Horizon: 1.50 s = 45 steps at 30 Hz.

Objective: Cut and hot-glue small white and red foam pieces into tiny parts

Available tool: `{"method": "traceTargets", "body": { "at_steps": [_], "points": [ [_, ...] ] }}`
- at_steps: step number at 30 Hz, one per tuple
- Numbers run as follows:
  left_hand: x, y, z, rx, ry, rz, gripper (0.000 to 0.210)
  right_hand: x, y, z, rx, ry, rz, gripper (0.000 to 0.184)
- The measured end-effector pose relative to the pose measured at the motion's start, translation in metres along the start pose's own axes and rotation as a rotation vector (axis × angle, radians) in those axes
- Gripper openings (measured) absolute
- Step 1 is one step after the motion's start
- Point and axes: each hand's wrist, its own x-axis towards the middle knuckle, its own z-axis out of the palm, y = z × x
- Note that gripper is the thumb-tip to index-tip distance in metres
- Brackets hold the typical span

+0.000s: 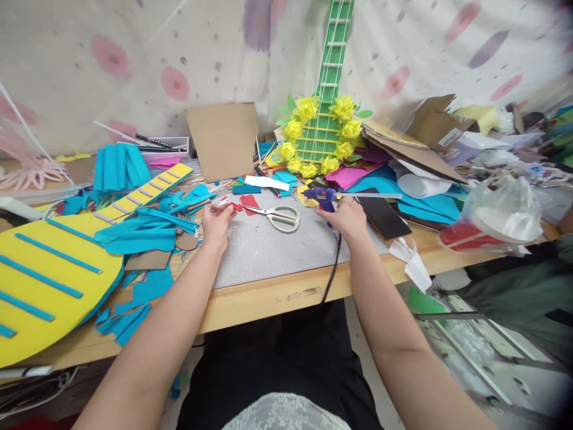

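Observation:
My left hand is closed, with its fingertips pinching a small strip of red paper. My right hand is wrapped round the handle of a blue hot glue gun. A translucent glue stick juts from the gun's back end, and its black cord hangs over the table edge. Between my hands lie white-handled scissors, their blades pointing left beside a red paper piece. A yellow paper piece lies by the gun's nozzle. All this is on a grey cutting mat.
A yellow guitar-shaped board and blue paper scraps fill the left. Behind stand a green-necked guitar shape with yellow paper flowers and a cardboard sheet. Right are a black phone and a bagged red-and-white tub.

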Motion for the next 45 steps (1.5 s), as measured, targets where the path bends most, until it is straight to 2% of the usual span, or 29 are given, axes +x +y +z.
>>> {"method": "traceTargets", "body": {
  "at_steps": [2, 5, 7, 10, 13, 15, 22, 28, 34, 40, 45],
  "points": [
    [0.002, -0.001, -0.001, -0.005, 0.002, 0.007, 0.038, -0.008, -0.008, -0.010, -0.014, -0.153, -0.021, 0.044],
    [0.005, -0.002, -0.003, -0.003, -0.013, 0.016, 0.039, -0.018, -0.038, -0.012, 0.160, -0.289, -0.192, 0.035],
    [0.005, -0.001, -0.004, 0.007, -0.033, 0.011, 0.040, -0.021, -0.068, -0.001, 0.400, -0.353, -0.308, 0.030],
    [0.005, -0.001, -0.004, 0.022, -0.058, 0.010, 0.041, -0.022, -0.117, 0.026, 0.756, -0.458, -0.388, 0.021],
    [0.004, -0.001, -0.004, 0.027, -0.081, 0.019, 0.043, -0.023, -0.152, 0.050, 1.083, -0.634, -0.340, 0.030],
    [0.003, -0.002, -0.003, 0.026, -0.090, 0.026, 0.043, -0.026, -0.164, 0.059, 1.179, -0.674, -0.286, 0.040],
    [0.002, -0.005, -0.002, 0.036, -0.076, 0.066, 0.043, -0.035, -0.165, 0.072, 1.140, -0.415, -0.259, 0.041],
    [-0.003, -0.002, 0.001, 0.059, -0.048, 0.059, 0.040, -0.041, -0.163, 0.073, 1.189, -0.300, -0.296, 0.035],
    [-0.009, 0.001, 0.003, 0.074, -0.029, 0.040, 0.037, -0.044, -0.162, 0.069, 1.196, -0.302, -0.271, 0.033],
    [-0.014, 0.006, 0.005, 0.078, -0.021, 0.031, 0.034, -0.043, -0.161, 0.075, 1.216, -0.285, -0.298, 0.034],
    [-0.014, 0.008, 0.007, 0.064, -0.019, -0.007, 0.033, -0.042, -0.160, 0.077, 1.248, -0.353, -0.281, 0.036]
  ]
}}
